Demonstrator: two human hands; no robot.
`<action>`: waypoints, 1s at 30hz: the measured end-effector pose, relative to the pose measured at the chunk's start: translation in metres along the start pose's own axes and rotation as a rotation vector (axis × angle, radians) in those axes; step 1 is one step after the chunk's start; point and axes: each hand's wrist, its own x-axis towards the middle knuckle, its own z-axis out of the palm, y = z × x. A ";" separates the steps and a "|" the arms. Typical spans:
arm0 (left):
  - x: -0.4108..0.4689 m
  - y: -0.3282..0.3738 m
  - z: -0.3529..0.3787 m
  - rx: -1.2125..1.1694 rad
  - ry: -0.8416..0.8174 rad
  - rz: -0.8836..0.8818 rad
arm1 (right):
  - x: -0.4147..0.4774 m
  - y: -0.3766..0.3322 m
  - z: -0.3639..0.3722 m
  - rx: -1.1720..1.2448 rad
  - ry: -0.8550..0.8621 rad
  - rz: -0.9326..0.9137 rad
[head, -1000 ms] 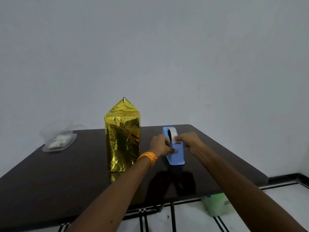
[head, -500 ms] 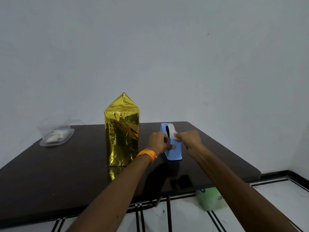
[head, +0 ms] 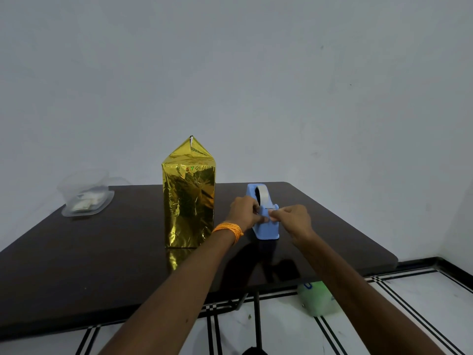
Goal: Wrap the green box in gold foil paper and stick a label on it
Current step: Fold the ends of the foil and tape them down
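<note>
The box wrapped in gold foil (head: 189, 198) stands upright on the dark table (head: 102, 265), its foil top folded to a peak. To its right sits a blue tape dispenser (head: 266, 228) holding a white tape roll (head: 261, 194). My left hand (head: 244, 212), an orange band on its wrist, grips the dispenser's left side. At the dispenser's front end, my right hand (head: 291, 219) pinches the tape end. The tape strip itself is barely visible between the fingers.
A clear plastic container (head: 85, 198) with small pale items inside sits at the table's far left corner. A green and white bag (head: 317, 298) lies on the tiled floor under the table's right edge. A grey wall stands close behind the table.
Both hands stay at the dispenser. The right hand has shifted slightly toward me along the dispenser's front. The view has tilted a little.
</note>
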 end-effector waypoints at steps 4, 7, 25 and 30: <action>-0.001 -0.001 0.002 -0.007 -0.008 -0.004 | 0.003 -0.001 -0.003 -0.260 0.023 -0.086; -0.005 0.002 0.001 -0.005 0.003 -0.004 | -0.005 0.010 -0.005 -0.388 -0.065 -0.020; -0.029 0.030 -0.073 -0.337 0.116 0.099 | -0.019 -0.062 -0.012 0.167 -0.227 -0.212; -0.032 0.036 -0.089 0.049 0.337 0.235 | -0.022 -0.074 -0.009 0.222 -0.303 -0.171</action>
